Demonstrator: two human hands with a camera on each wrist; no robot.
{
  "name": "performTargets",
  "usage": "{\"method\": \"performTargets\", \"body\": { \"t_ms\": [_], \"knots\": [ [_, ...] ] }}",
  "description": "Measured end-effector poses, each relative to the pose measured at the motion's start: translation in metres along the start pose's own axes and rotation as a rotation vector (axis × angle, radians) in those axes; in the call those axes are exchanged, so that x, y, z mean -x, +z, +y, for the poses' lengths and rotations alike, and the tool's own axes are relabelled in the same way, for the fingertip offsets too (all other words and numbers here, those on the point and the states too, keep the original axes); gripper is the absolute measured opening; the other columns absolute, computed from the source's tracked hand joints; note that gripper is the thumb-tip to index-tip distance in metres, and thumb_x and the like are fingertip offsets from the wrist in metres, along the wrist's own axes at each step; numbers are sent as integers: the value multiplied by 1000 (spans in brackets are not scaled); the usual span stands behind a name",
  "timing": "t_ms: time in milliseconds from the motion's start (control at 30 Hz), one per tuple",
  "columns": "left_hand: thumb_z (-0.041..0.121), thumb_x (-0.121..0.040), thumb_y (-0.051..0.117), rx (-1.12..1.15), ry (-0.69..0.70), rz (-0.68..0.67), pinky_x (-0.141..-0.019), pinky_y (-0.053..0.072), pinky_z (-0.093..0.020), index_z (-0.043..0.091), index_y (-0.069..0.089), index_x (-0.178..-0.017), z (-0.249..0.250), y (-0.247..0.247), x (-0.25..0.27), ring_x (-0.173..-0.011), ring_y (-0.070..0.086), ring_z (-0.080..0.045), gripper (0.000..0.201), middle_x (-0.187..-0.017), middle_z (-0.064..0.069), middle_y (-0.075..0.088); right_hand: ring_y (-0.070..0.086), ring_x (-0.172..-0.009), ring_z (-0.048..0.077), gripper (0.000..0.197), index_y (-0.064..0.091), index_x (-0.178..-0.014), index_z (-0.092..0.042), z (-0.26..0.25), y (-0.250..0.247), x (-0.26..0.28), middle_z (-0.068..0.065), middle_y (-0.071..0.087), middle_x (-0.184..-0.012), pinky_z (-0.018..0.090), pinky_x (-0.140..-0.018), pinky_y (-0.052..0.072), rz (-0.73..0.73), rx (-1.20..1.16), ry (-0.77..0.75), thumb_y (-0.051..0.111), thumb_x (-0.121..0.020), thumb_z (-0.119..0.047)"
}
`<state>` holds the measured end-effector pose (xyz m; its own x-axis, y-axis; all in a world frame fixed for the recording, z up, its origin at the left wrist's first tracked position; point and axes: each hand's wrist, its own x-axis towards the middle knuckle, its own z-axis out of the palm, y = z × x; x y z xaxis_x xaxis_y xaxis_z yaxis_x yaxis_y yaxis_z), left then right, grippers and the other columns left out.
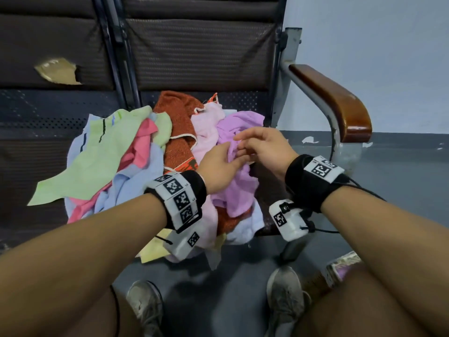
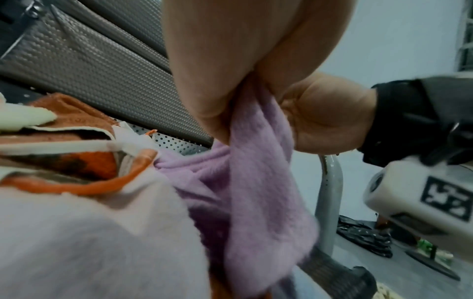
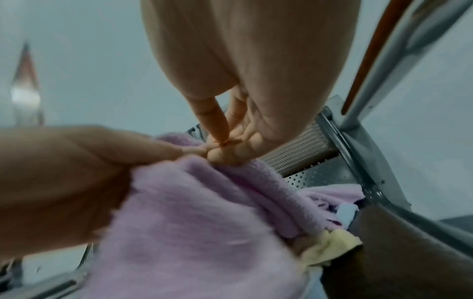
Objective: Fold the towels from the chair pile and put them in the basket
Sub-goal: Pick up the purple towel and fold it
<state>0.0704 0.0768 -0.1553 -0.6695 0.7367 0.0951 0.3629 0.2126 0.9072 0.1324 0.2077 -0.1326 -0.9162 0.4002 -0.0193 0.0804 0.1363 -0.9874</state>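
Both hands meet over the pile: left hand (image 1: 220, 164) fingers (image 2: 202, 85) clamp the purple towel (image 1: 239, 183); right hand (image 1: 263, 147) fingers (image 3: 217, 121) pinch its edge. Towel pile (image 1: 136, 152) sits on the chair (image 1: 199, 57) seat, dark perforated metal. Wooden armrest (image 1: 340, 100) right of pile. Grey floor (image 1: 401, 166), pale wall (image 1: 376, 32) behind.

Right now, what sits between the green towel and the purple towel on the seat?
In the head view, a rust-orange towel and a pale pink towel lie between the green towel and the purple towel. Both hands hold the purple one.
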Motion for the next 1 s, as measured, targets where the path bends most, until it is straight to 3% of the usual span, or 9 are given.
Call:
{"method": "performTargets", "body": {
  "t_ms": [133, 200, 333, 433, 533, 600, 667, 800, 1000],
  "knots": [
    [18, -100, 55, 31, -3, 138, -68, 54, -23, 13, 73, -82, 12, -19, 15, -67, 67, -6, 26, -73, 3, 74, 63, -101, 21, 37, 58, -123, -12, 14, -7, 0, 10, 61, -119, 38, -90, 56, -129, 391, -59, 59, -89, 0],
    [22, -97, 61, 230, -34, 210, -69, 55, -24, 13, 74, -74, 22, -32, 18, -68, 68, -11, 28, -72, 0, 75, 60, -117, 22, 50, 53, -134, -13, 25, -10, -1, 8, 60, -130, 39, -100, 50, -229, 602, -19, 70, -86, -14],
    [20, -91, 66, 482, -115, 245, -64, 56, -30, 13, 72, -62, 20, -56, 21, -62, 66, -17, 30, -65, -5, 70, 62, -103, 31, 19, 66, -108, -9, 37, -6, -6, 11, 67, -110, 39, -93, 48, -171, 908, -130, 57, -98, -23],
    [24, -87, 67, 166, -145, 315, -86, 55, -42, 10, 70, -86, 3, -73, 17, -81, 67, -22, 15, -87, -9, 72, 58, -89, 32, 22, 51, -93, -7, 27, -1, -11, 18, 60, -94, 46, -87, 46, -31, 804, -148, 38, -106, -20],
    [43, -67, 71, -333, -102, 193, -105, 38, -31, 26, 50, -134, -9, -77, 20, -122, 48, -21, 72, -135, -7, 51, 57, -81, 25, 22, 49, -98, -10, 11, 12, -9, 11, 59, -89, 41, -81, 46, 29, 614, -285, 35, -108, -23],
    [47, -57, 77, -319, -10, 26, -109, 38, -33, 30, 37, -142, -8, -69, 23, -126, 48, -17, 96, -139, -2, 48, 56, -72, 7, 20, 53, -101, -12, -2, 25, -7, -7, 60, -81, 27, -73, 45, -11, 499, -375, 41, -107, -26],
    [35, -66, 77, -250, 45, -11, -97, 51, -41, 21, 47, -132, -12, -61, 20, -109, 62, -18, 73, -120, 0, 63, 53, -62, -5, 20, 58, -99, -14, -10, 34, -7, -15, 60, -69, 14, -65, 40, -29, 435, -417, 51, -103, -33],
    [18, -88, 57, -278, 57, 197, -80, 51, -48, 8, 61, -94, -13, -67, 10, -86, 63, -29, 12, -90, -9, 68, 53, -66, -1, 53, 55, -103, -22, -3, 24, -12, -10, 63, -80, 16, -64, 42, -25, 582, -343, 75, -74, -61],
    [27, -83, 67, -199, 2, 346, -62, 48, -38, 15, 58, -68, -25, -92, 1, -65, 58, -23, 21, -66, -2, 62, 65, -93, 30, 23, 67, -103, -21, 26, -6, -24, 6, 71, -98, 31, -75, 48, 118, 938, -151, 67, -80, -21]
  ]
}}
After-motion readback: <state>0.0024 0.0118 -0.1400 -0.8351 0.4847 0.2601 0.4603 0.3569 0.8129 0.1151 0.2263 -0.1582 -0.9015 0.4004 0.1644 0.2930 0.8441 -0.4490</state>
